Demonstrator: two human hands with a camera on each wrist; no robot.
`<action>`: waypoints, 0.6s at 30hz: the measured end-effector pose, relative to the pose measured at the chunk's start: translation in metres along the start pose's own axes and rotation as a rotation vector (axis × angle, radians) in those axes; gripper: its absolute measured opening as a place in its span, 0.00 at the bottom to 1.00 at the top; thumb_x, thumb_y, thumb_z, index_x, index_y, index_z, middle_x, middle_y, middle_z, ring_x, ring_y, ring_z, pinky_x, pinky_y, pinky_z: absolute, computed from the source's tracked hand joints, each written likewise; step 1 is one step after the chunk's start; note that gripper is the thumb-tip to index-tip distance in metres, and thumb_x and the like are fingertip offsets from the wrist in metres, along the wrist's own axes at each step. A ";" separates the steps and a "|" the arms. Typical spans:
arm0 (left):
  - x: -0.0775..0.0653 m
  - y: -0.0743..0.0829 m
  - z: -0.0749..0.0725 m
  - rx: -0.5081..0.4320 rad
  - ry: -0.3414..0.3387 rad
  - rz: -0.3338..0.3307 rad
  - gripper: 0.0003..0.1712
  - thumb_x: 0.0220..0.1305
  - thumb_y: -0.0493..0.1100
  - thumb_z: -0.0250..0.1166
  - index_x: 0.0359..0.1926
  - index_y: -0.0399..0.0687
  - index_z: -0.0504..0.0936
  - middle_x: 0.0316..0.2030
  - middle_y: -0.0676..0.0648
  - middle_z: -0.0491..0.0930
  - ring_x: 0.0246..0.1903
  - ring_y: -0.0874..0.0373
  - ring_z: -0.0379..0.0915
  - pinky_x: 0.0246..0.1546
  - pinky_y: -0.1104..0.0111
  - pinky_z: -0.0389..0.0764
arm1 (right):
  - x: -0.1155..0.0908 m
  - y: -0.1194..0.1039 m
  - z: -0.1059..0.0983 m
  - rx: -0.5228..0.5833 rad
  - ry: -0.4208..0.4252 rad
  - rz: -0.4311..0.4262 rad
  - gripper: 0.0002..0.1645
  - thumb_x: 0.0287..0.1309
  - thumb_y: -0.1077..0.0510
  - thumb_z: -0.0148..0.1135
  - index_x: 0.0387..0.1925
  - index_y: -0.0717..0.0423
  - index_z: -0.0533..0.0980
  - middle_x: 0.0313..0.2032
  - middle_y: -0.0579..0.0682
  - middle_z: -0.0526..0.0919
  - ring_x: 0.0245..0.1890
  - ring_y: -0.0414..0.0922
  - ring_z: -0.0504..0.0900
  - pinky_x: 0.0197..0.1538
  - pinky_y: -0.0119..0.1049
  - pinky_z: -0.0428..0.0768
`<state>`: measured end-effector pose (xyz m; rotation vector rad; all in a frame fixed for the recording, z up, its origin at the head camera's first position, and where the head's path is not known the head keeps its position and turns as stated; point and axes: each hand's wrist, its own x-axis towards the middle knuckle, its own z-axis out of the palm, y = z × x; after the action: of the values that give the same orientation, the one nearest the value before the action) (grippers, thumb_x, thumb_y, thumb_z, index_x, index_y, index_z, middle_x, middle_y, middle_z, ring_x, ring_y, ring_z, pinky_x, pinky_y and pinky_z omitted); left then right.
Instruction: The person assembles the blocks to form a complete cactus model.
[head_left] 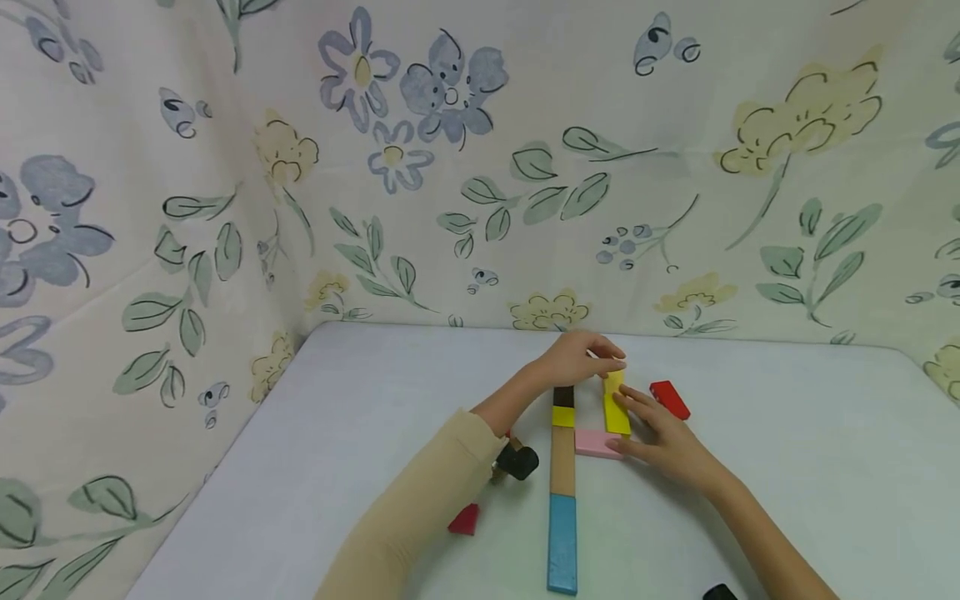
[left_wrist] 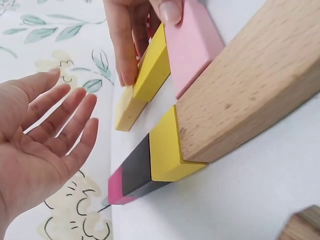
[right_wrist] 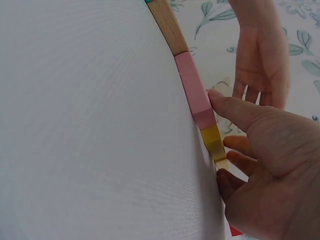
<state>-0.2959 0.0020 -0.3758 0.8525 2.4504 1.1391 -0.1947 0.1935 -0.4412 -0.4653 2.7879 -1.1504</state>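
Left hand (head_left: 574, 360), spread loosely, is behind the pink block (head_left: 595, 443); right hand (head_left: 667, 440), also spread, touches it; best push softly.

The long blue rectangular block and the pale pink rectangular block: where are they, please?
Long blue rectangular block (head_left: 562, 542): head view, middle of its top face.
Pale pink rectangular block (head_left: 592, 441): head view, uncovered part of its top face.

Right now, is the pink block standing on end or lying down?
Lying down: the pink block has its long side along the table, stretching from the wooden block toward the right hand.
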 end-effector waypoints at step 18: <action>0.059 -0.020 0.009 -0.129 -0.243 0.053 0.20 0.77 0.41 0.63 0.64 0.40 0.84 0.58 0.45 0.86 0.45 0.61 0.82 0.48 0.75 0.82 | 0.000 0.000 -0.001 0.009 -0.010 0.025 0.49 0.62 0.46 0.75 0.76 0.63 0.67 0.77 0.72 0.61 0.76 0.75 0.56 0.62 0.77 0.71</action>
<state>-0.3450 0.0344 -0.3985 0.9600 2.1466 1.1254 -0.1946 0.1939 -0.4408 -0.4332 2.7707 -1.1517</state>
